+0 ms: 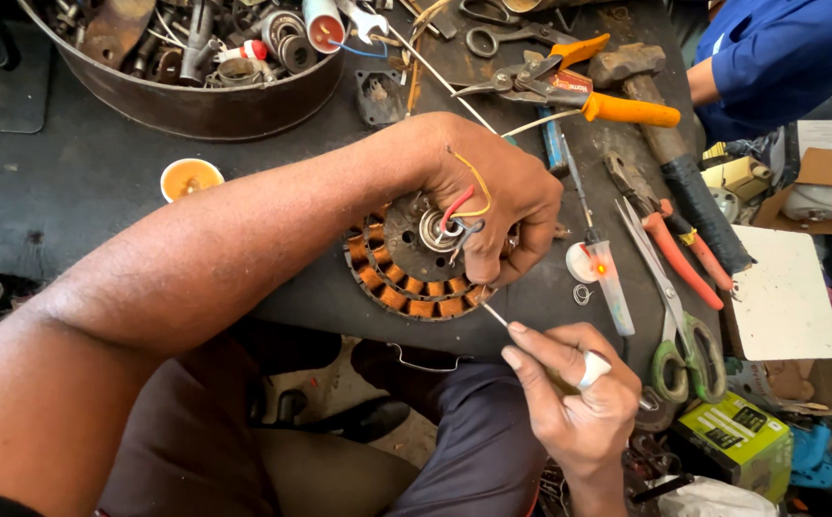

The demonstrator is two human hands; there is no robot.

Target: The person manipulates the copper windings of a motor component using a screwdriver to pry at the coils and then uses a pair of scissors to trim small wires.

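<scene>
My left hand grips a round motor stator with copper-coloured windings, tilting it on the dark workbench. Red, yellow and grey wires come out of its centre and pass between my fingers. My right hand is just below the stator, pinching a thin light-coloured stick or wire whose tip touches the stator's lower rim. A white band is on one finger of that hand.
A metal bowl of scrap parts sits at the back left, a small orange cup beside it. Orange-handled snips, a hammer, pliers, scissors and a tester screwdriver lie at right. Another person's blue sleeve is at top right.
</scene>
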